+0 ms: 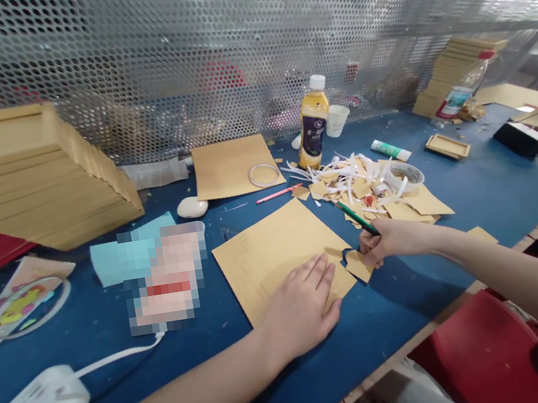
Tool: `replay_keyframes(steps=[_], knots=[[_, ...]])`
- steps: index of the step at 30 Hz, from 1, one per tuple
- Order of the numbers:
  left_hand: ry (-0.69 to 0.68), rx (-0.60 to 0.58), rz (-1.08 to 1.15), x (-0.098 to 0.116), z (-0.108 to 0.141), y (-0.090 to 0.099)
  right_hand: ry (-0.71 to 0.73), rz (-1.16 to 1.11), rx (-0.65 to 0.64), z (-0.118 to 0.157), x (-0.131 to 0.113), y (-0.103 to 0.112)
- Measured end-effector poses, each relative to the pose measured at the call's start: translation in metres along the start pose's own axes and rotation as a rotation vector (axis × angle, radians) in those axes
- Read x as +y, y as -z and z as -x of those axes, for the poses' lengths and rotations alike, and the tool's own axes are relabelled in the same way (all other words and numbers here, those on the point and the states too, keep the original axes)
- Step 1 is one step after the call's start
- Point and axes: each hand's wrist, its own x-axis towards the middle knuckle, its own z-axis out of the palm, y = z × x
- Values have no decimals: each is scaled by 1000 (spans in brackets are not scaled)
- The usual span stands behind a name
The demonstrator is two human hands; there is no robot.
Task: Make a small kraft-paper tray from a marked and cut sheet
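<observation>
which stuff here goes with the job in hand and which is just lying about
Seems part of the job:
- brown sheet, under the left hand
- green pen-like tool, in the right hand
- small brown piece, at that hand's fingers

Apparently just lying about:
- drink bottle
- paper cup
- pink pencil

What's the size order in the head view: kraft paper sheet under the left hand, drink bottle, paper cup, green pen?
1. Kraft paper sheet
2. Drink bottle
3. Paper cup
4. Green pen, visible part
</observation>
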Motion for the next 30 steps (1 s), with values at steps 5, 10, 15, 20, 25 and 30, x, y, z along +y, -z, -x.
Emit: replay_keyframes(steps=[5, 10, 15, 20, 25, 30], knots=[[-14, -9, -28, -1, 0, -1, -19, -3, 0, 8, 1, 15], [-87, 94, -177, 2, 0, -3, -9, 222, 523, 0, 1, 47], [-526, 221, -354, 34, 19, 1, -62, 549, 869, -15, -5, 52], [-768, 223, -396, 66, 38, -5, 65, 444, 758, -29, -19, 18], [-548, 138, -360, 63, 34, 1, 45, 11, 464, -58, -28, -6], [-125, -22, -238, 60, 30, 7, 90, -43, 431, -79, -32, -6]])
